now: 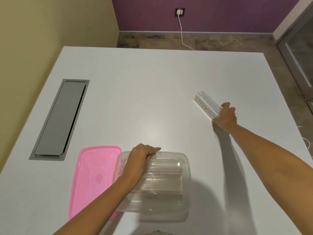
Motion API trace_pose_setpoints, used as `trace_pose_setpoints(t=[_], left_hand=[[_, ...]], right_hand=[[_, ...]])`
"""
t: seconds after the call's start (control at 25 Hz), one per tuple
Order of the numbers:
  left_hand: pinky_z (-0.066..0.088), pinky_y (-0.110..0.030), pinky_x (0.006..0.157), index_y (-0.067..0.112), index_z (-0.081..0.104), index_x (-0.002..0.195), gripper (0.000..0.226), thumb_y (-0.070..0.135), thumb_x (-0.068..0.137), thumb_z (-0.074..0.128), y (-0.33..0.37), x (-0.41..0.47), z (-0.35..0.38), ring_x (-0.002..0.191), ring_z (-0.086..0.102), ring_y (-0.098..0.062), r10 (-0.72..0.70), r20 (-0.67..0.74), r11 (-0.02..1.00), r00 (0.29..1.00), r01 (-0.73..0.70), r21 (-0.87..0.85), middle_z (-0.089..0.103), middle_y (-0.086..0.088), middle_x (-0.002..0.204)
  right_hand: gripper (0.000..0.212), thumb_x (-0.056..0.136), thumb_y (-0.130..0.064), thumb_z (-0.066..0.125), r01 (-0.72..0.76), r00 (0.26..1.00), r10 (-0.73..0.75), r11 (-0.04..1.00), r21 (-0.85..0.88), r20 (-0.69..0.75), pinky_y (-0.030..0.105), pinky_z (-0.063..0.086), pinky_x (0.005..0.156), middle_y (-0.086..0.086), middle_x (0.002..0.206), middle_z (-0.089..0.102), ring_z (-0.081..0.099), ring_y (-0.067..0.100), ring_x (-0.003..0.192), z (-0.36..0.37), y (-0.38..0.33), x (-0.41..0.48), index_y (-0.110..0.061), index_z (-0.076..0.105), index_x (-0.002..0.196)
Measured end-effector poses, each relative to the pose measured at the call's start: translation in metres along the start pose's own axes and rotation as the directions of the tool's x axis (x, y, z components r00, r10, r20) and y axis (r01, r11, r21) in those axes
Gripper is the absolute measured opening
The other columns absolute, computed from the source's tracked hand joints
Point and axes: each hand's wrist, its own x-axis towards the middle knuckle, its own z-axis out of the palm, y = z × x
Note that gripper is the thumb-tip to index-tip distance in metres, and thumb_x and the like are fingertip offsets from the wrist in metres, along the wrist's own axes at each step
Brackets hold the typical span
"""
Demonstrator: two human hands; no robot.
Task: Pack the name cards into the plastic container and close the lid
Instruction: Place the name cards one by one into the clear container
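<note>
A clear plastic container (185,168) stands open on the white table near the front edge, with several clear name cards lying inside it. My left hand (142,160) grips its far rim at the left. The pink lid (91,180) lies flat on the table, touching the container's left side. Far to the right, my right hand (227,115) is closed on the near end of a small stack of white name cards (204,103) with handwritten letters on the front one. The stack rests on the table, angled away to the upper left.
A grey cable hatch (59,119) is set into the table (144,92) at the left. The table's far edge drops to a floor with a white charger cable (182,36) plugged into the purple wall. A glass door frame stands at the far right.
</note>
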Motion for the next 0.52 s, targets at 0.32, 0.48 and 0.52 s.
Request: trace_pose_setpoints(t=[0.32,0.48,0.52], left_hand=[[0.043,-0.018,0.084,0.016,0.070,0.113,0.032,0.000,0.089,0.056,-0.002,-0.004,0.000,0.097,0.065,-0.020,0.073,-0.026,0.997,0.997,-0.072,0.040,0.075,-0.004,0.104],[0.043,-0.032,0.097,0.016,0.067,0.117,0.037,0.000,0.085,0.059,-0.005,-0.022,-0.008,0.103,0.063,-0.019,0.180,-0.175,0.976,0.968,-0.154,0.150,0.071,0.002,0.111],[0.041,-0.032,0.099,0.017,0.067,0.117,0.037,0.001,0.085,0.059,-0.008,-0.028,-0.011,0.106,0.062,-0.018,0.175,-0.223,0.977,0.959,-0.141,0.161,0.070,0.003,0.113]], right_hand=[[0.067,0.087,-0.020,0.067,0.062,0.997,-0.041,0.924,0.378,-0.065,0.039,0.042,0.105,0.017,0.134,0.031,0.046,0.033,0.123,-0.011,0.002,-0.055,-0.005,0.031,0.142],[0.066,0.085,-0.020,0.070,0.132,0.989,-0.085,0.862,0.490,-0.117,0.027,0.041,0.092,0.014,0.127,0.039,0.048,0.025,0.116,-0.016,-0.001,-0.103,-0.008,0.038,0.141],[0.066,0.084,-0.020,0.071,0.147,0.987,-0.096,0.852,0.502,-0.126,0.025,0.040,0.091,0.013,0.125,0.041,0.049,0.022,0.112,-0.016,-0.002,-0.117,-0.009,0.039,0.141]])
